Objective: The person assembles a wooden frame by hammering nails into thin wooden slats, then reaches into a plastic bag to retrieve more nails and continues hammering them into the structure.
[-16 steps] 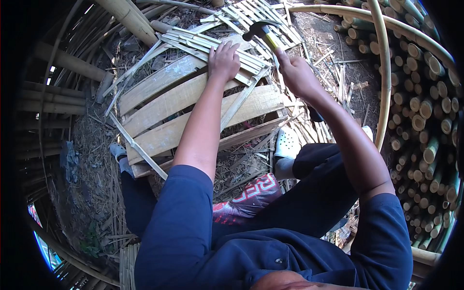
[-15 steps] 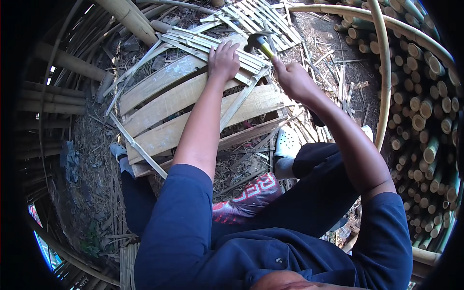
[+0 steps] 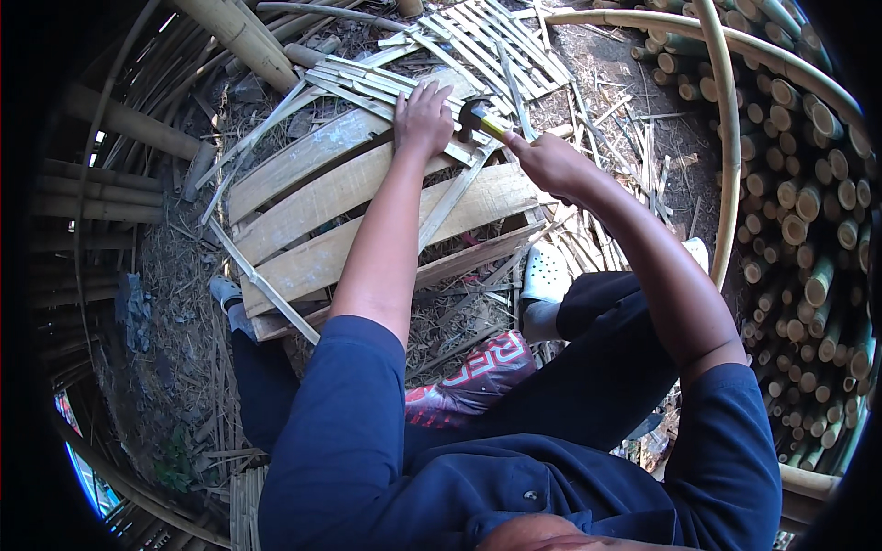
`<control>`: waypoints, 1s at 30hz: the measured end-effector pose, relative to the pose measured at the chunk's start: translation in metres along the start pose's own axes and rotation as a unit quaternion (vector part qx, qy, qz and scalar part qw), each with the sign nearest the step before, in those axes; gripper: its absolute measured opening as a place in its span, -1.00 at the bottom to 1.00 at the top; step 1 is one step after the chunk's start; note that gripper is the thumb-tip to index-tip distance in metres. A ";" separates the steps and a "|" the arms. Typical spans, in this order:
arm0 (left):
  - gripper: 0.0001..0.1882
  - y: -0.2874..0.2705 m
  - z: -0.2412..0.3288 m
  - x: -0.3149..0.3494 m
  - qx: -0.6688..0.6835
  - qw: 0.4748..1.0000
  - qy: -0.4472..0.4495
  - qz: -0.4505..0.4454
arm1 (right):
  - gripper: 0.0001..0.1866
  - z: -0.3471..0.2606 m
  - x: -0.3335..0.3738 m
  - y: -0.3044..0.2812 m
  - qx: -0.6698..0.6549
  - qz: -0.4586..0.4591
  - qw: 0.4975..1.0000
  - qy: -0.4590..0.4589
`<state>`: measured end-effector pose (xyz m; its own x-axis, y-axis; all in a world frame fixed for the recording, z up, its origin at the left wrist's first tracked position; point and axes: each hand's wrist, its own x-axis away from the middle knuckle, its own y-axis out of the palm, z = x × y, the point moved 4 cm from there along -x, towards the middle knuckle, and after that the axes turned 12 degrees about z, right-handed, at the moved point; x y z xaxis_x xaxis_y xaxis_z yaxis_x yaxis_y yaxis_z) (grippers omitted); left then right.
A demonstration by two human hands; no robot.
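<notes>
My left hand (image 3: 424, 119) lies flat, fingers stretched out, on a bundle of pale bamboo strips (image 3: 354, 75). Beneath them stands a low platform of wide wooden boards (image 3: 317, 195) with gaps between. In my right hand (image 3: 551, 165) is a hammer (image 3: 497, 126) with a yellow and black handle. Its dark head is down at the right end of the strips, just right of my left hand; whether it touches them I cannot tell. A loose diagonal strip (image 3: 450, 204) crosses the boards below the hammer.
A slatted bamboo panel (image 3: 510, 46) lies beyond the platform. Cut bamboo poles (image 3: 795, 230) are stacked at the right, behind a bent upright pole (image 3: 728, 138). Thick poles (image 3: 234, 41) stand far left. Near my legs lies a red and dark printed bag (image 3: 482, 369).
My right hand has swung the hammer down and to the left, lowering its head to the strips. My left hand stays in place on them.
</notes>
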<state>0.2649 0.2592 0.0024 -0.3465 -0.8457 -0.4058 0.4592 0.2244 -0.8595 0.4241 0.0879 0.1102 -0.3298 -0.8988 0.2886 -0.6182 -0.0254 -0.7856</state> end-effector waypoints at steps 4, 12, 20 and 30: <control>-0.48 0.001 0.002 -0.001 -0.003 1.000 -0.002 0.000 | -0.13 0.012 -0.009 0.013 0.039 0.013 0.999 -0.032; -0.49 0.000 -0.001 -0.002 -0.003 1.000 -0.001 0.001 | -0.20 -0.015 0.005 -0.012 -0.137 0.069 0.988 -0.031; -0.49 0.001 -0.008 -0.001 -0.018 1.000 0.015 0.011 | -0.23 -0.011 -0.002 -0.003 -0.065 0.027 0.997 -0.011; -0.48 0.009 -0.002 0.000 0.008 0.999 0.024 0.044 | -0.56 0.014 -0.043 0.038 -0.090 0.040 0.990 -0.105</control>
<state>0.2675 0.2619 -0.0061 -0.3436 -0.7984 -0.4944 0.5017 0.2890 -0.8153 0.4253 0.1197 0.0604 -0.2389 -0.9665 0.0937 -0.7188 0.1111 -0.6863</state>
